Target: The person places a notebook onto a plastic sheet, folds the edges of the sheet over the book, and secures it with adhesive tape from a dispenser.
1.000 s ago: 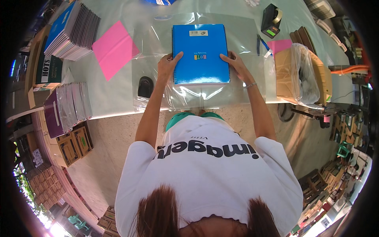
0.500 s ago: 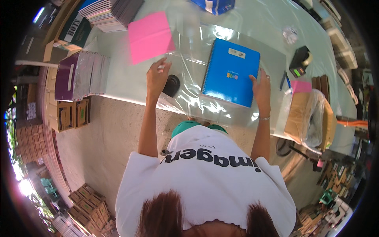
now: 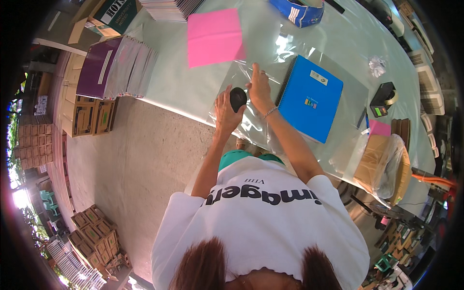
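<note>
My left hand (image 3: 226,113) is curled about a black oval object (image 3: 238,100) near the table's front edge, fingers on its left and thumb at its lower right. What kind of thing it is I cannot make out. Just right of it, my right hand (image 3: 261,92) has its index finger stretched forward and its thumb apart, with nothing seen in it. Clear plastic film (image 3: 251,130) lies under both hands. To the right of my right wrist, a blue spiral notebook (image 3: 311,99) lies flat on the film, its coil toward my hand.
A pink sheet (image 3: 215,37) lies beyond my hands. Purple-covered notebooks (image 3: 99,67) stand stacked at the left, near a green box (image 3: 115,17). A tape dispenser (image 3: 382,99), crumpled plastic (image 3: 377,66) and a brown package (image 3: 377,159) sit at the right. A blue container (image 3: 302,13) stands at the back.
My right hand has left the notebook's right edge and moved left, beside the black object. My left hand has come down onto that object. The view has shifted.
</note>
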A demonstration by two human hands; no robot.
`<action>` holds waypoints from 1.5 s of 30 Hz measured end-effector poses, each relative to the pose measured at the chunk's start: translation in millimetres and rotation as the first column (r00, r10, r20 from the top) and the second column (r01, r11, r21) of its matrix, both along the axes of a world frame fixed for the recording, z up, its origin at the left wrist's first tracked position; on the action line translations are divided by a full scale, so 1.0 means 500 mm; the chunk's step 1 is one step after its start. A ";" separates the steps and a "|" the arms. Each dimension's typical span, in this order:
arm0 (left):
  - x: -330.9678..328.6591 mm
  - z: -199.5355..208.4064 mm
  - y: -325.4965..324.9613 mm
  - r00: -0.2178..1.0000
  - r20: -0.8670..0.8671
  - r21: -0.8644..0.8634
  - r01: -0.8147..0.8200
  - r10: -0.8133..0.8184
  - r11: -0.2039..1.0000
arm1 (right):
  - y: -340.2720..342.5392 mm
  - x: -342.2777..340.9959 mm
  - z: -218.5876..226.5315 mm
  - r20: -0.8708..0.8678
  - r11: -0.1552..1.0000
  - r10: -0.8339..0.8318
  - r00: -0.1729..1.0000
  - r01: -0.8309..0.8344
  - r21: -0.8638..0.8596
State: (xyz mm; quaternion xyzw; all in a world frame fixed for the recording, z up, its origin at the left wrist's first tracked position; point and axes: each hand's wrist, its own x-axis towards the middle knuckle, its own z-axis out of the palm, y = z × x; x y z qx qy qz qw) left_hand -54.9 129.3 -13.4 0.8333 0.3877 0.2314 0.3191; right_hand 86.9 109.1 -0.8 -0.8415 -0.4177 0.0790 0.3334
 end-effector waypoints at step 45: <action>0.043 0.139 0.101 0.977 -0.175 -0.333 0.061 -0.125 0.941 | -0.697 0.114 -0.111 0.415 0.482 -0.798 0.438 0.876 0.004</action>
